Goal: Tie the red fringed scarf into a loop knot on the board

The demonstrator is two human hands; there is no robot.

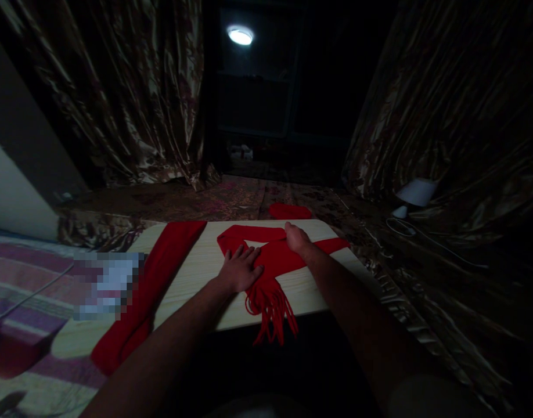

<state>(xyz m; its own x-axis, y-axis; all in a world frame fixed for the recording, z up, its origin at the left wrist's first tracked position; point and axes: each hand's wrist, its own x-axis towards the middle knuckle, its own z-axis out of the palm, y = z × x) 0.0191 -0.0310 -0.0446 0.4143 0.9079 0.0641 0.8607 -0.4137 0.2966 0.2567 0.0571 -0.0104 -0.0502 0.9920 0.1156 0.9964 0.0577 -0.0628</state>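
Observation:
A red scarf with a fringed end lies on a pale wooden board, the fringe hanging toward me over the near edge. My left hand rests flat on it with fingers spread. At the scarf's upper band, my right hand is closed on the fabric, thumb uppermost. Part of the scarf reaches right to the board's edge, and a narrow gap of wood shows between its layers. A long folded red cloth lies across the left of the board and droops over the near side.
Another red piece of cloth lies beyond the board's far edge. To the left is a striped bedspread; a pixelated patch covers something on the board. A white lamp with a cord stands right. Patterned curtains flank a dark window.

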